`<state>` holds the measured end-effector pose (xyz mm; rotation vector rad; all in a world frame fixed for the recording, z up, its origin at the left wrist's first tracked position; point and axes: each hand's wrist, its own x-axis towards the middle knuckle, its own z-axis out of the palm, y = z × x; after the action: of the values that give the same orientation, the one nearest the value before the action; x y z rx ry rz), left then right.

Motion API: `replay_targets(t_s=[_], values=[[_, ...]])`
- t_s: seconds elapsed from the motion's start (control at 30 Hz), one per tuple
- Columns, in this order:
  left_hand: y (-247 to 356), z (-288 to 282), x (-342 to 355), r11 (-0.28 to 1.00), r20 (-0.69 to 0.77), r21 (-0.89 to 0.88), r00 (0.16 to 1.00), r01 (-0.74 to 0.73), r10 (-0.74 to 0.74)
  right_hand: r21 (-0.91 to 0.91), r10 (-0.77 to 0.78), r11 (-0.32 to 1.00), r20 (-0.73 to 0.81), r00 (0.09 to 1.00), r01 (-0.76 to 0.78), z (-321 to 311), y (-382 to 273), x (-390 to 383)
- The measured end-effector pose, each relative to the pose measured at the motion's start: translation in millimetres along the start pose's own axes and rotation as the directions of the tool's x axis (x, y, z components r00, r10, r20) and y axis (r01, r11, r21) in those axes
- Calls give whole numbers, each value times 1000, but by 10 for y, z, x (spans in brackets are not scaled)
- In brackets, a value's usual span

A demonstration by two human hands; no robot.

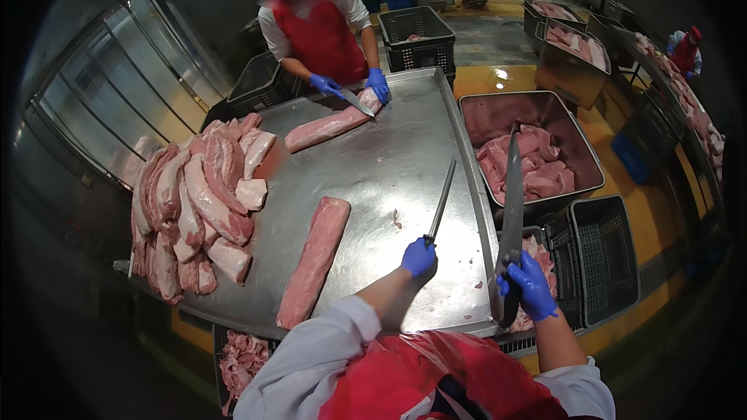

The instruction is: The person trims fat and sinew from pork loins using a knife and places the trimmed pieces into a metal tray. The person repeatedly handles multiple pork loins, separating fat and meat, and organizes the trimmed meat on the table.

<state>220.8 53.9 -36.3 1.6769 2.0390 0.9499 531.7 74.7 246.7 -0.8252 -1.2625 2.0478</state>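
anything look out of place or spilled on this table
A small brownish-pink meat scrap lies loose on the shiny metal table, right of the long pink meat slab, with smaller bits near the table's right edge. They look stray on bare metal; nothing else stands out.

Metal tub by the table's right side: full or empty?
Neither: the tub is part full. Meat lies inside, with bare inner wall showing above it; the knife hides some.
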Motion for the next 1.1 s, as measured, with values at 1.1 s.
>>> replay_targets(t_s=[1.1], values=[[2172,-4541,1507,629,89,425,721,-651,687,85,35,995,87,996,-42,981,-330,495]])
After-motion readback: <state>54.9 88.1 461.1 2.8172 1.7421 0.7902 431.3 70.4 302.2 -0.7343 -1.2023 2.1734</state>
